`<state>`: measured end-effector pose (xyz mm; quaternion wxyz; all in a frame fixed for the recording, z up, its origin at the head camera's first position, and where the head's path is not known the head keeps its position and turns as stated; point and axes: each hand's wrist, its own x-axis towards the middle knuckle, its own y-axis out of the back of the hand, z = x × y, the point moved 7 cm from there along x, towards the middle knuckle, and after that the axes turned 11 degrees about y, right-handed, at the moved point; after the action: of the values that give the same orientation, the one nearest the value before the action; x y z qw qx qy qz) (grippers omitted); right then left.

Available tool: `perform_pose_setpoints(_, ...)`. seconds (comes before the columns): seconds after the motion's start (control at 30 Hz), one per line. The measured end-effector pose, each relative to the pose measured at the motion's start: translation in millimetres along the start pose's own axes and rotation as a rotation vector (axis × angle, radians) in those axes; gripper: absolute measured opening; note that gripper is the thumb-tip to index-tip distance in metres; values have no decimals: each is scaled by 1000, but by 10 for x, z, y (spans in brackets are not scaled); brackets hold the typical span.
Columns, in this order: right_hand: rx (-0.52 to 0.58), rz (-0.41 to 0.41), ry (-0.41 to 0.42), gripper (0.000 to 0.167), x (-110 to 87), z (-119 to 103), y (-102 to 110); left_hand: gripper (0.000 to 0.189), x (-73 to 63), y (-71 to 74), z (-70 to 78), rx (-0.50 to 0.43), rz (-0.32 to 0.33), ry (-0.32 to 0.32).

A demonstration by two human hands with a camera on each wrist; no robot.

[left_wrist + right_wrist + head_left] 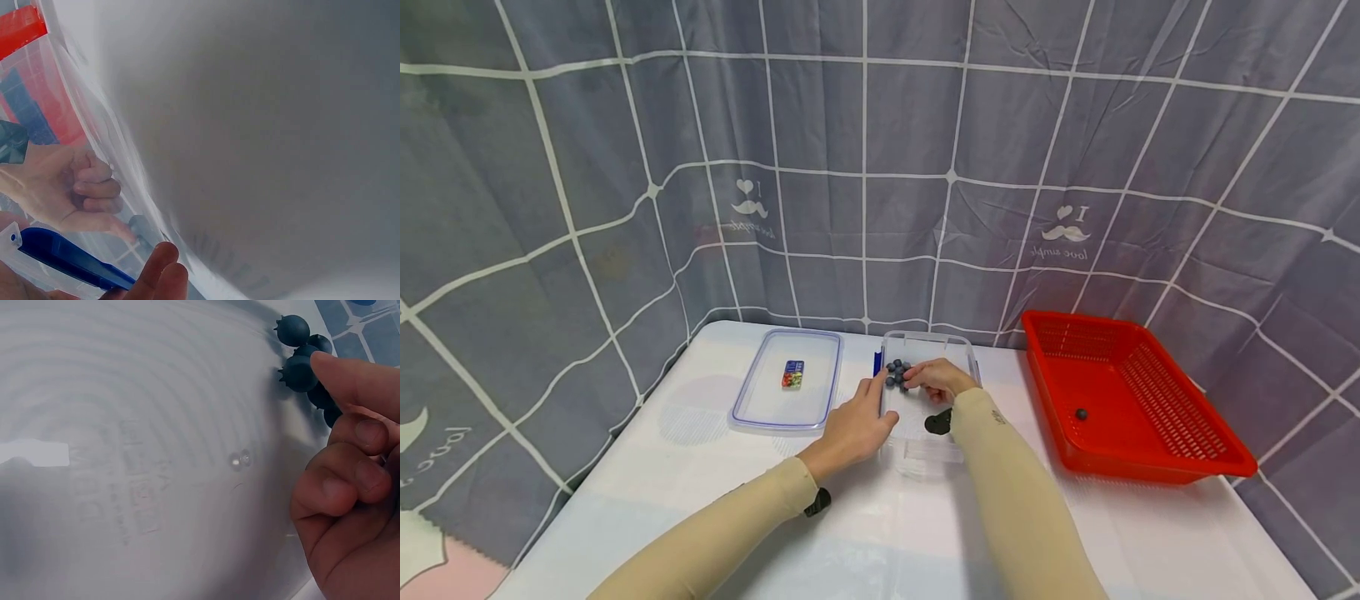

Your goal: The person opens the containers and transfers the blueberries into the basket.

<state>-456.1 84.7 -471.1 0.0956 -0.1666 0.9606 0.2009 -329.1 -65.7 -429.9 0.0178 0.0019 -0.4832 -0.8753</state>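
A clear plastic container [925, 450] with blue side latches stands on the table. My left hand [853, 425] holds its left wall, fingers beside the blue latch [69, 256] and thumb by the rim. Several blueberries [895, 367] lie clustered inside against the left side. My right hand [940, 379] reaches into the container and pinches a blueberry [299, 374] at the cluster's edge; its other fingers are curled in. Part of the grip is hidden behind the fingertip in the right wrist view.
Right of the container stands a red plastic basket [1090, 350] with one blueberry [1081, 414] in it. The clear lid [763, 404] lies on the left, a small colourful box [792, 375] on it. A grey checked curtain [910, 217] hangs behind the white table [895, 542].
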Motion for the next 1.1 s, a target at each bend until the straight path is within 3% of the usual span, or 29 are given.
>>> perform_pose_setpoints(0.63, -87, 22, 40, 27, -93, -30, -37, 77, -30, -5, -55, -17, 3, -22)
perform_pose_setpoints(1.1, -132, -22, 44, 25, -88, -13, -56, 77, -50, -14, -62, -27, -6, -23)
